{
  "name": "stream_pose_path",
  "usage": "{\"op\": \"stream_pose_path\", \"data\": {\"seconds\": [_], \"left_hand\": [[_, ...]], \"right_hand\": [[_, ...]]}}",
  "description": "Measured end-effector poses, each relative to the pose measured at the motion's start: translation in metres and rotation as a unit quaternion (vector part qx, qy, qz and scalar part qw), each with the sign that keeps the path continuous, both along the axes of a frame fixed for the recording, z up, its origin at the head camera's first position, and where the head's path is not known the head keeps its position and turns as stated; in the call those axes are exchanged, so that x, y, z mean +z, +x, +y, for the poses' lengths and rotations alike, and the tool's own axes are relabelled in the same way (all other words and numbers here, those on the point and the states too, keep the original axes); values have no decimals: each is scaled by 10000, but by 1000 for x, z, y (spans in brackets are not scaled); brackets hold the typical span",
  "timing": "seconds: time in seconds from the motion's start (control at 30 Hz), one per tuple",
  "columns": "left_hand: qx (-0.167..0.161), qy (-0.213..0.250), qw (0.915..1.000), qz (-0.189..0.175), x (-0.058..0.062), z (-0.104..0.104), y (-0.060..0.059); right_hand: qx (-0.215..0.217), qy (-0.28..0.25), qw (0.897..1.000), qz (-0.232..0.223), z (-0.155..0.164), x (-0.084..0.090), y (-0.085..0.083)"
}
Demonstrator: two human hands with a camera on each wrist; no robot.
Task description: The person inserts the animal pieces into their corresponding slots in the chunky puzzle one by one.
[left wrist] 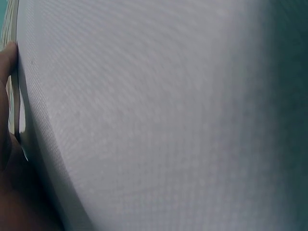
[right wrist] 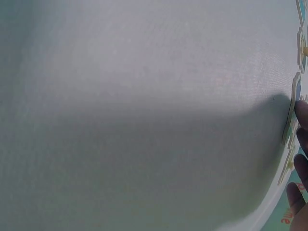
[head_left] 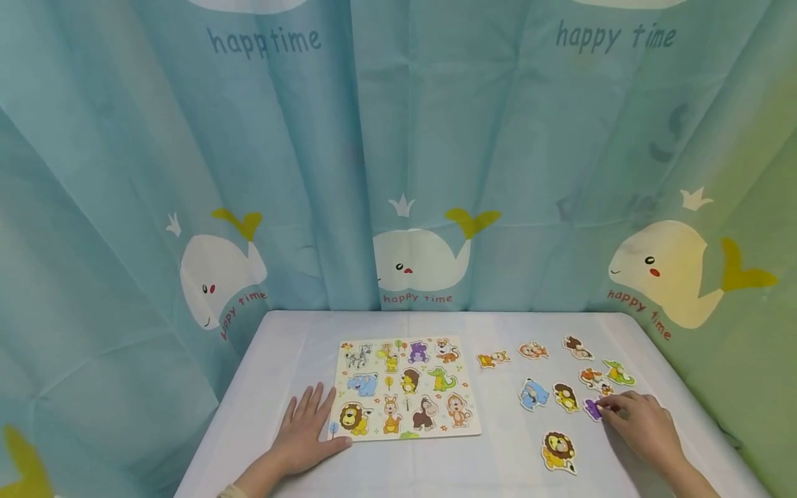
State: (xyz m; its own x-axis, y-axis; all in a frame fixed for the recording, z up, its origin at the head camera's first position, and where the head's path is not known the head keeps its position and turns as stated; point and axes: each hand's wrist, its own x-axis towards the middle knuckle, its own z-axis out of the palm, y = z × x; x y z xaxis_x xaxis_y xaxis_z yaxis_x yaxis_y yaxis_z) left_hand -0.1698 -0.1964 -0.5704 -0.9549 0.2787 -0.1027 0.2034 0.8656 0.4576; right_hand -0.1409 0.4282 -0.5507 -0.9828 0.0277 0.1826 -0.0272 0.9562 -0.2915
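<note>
A white puzzle board [head_left: 407, 387] printed with colourful animals lies on the table. My left hand [head_left: 305, 432] rests flat with fingers spread beside its lower left corner, the fingertips and thumb at the board's edge. To the right, my right hand [head_left: 644, 422] pinches a purple hippo puzzle piece [head_left: 593, 409] between thumb and index finger; the fingers partly cover it. In the right wrist view, the fingers [right wrist: 302, 113] appear at the right edge, by the piece. Near this hand lie a lion piece [head_left: 558, 453], a hedgehog piece [head_left: 566, 398] and a blue elephant piece [head_left: 533, 394].
A crocodile piece [head_left: 618, 372] and a tiger piece [head_left: 594, 379] lie just beyond my right hand. Farther back are a kangaroo piece [head_left: 493, 358], a monkey piece [head_left: 533, 351] and a brown gorilla piece [head_left: 577, 348]. A blue whale-print curtain [head_left: 411, 138] hangs behind the white table [head_left: 448, 470].
</note>
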Motion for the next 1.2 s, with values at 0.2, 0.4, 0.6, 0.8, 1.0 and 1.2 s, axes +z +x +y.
{"op": "stream_pose_path", "data": {"seconds": [0.2,0.4,0.6,0.8,1.0,1.2], "left_hand": [[37,-134,9999,-93,0,-1,0],[65,-92,9999,56,-6,-3,-2],[91,-75,9998,184,-10,-2,-3],[101,-64,9998,138,-7,-1,-2],[41,-61,9999,111,-5,-1,-1],[46,-164,9998,52,-5,-1,-2]], "right_hand": [[-83,-52,9999,-34,-2,3,1],[-189,-112,9997,68,-3,2,4],[-234,-149,9996,57,-4,-1,5],[-315,-226,9992,-119,-4,-2,6],[-176,-527,9984,-88,-3,-5,9],[-67,-516,9986,132,-3,-6,10]]}}
